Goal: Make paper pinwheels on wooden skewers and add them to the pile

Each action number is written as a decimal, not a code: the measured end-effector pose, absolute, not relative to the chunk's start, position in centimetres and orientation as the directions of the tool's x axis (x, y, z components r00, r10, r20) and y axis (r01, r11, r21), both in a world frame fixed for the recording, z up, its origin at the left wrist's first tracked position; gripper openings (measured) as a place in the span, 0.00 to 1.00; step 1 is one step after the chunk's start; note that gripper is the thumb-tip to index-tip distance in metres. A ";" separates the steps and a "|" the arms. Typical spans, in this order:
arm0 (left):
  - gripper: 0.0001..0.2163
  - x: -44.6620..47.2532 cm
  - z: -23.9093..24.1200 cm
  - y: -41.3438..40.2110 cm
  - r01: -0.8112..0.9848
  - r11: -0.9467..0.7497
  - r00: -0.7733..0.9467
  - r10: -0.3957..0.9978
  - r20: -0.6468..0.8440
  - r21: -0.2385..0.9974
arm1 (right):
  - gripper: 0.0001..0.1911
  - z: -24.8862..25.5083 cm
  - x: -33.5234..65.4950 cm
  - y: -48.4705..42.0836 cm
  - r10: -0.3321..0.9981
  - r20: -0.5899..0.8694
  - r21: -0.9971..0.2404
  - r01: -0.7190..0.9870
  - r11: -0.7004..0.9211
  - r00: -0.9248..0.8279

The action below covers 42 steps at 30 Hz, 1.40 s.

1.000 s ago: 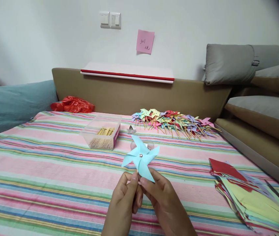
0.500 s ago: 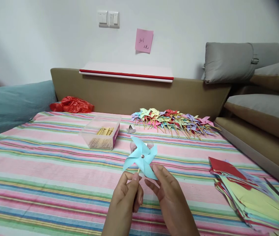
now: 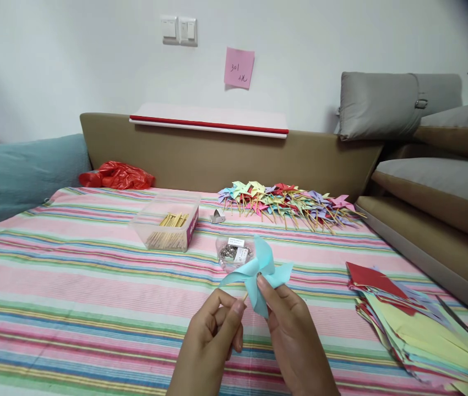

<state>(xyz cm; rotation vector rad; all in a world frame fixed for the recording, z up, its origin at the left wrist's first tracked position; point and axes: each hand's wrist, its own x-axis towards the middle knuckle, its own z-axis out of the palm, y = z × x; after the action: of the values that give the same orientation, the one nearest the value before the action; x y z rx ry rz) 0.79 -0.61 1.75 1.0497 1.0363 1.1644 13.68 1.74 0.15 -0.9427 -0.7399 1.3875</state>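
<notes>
A light blue paper pinwheel [image 3: 259, 269] on a thin wooden stick is held low over the striped bedspread [image 3: 72, 275]. My left hand [image 3: 213, 330] pinches the stick between thumb and forefinger, its other fingers curled. My right hand [image 3: 292, 330] is closed on the pinwheel, with the forefinger tip pressed on its centre. Just behind the pinwheel lies a small clear container of metal pins [image 3: 234, 253].
A clear box of wooden sticks [image 3: 170, 223] stands behind on the left. A pile of finished coloured pinwheels [image 3: 287, 203] lies at the back. A stack of coloured paper squares [image 3: 419, 330] sits at the right. A red plastic bag [image 3: 116, 176] is back left.
The pinwheel has tilted over to the right and turned from facing me to nearly edge-on. My right forefinger has moved up onto its centre. The pin container behind it now shows.
</notes>
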 end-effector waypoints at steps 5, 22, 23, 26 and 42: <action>0.16 1.0 1.8 -0.9 -0.166 0.031 0.047 0.999 -0.024 0.986 | 0.17 0.6 13.5 1.7 0.992 -0.102 -0.881 -0.470 -0.058 0.069; 0.12 -0.5 2.1 -1.1 -0.602 0.107 -0.093 0.975 -0.203 0.791 | 0.16 0.8 10.2 -0.4 0.916 0.032 -0.991 -0.132 -0.023 -0.400; 0.12 -0.6 2.2 -1.4 -0.616 0.113 -0.087 0.974 -0.210 0.780 | 0.17 0.8 10.0 -0.6 0.918 0.022 -0.994 -0.106 -0.022 -0.397; 0.11 -0.7 2.6 -1.9 -0.633 0.100 -0.095 0.974 -0.206 0.767 | 0.20 0.6 9.7 -1.0 0.929 0.017 -0.999 -0.049 -0.001 -0.370; 0.17 -0.3 -1.5 -1.2 -0.037 -0.046 0.034 0.998 0.048 0.998 | 0.27 -2.4 16.3 0.5 0.994 0.102 -0.972 0.217 0.092 0.037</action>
<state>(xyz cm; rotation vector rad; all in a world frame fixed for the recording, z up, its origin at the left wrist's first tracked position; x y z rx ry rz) -0.35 -1.23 -1.46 1.2335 1.1343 1.2343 16.26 0.49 -2.35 -1.3132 -1.3738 0.9911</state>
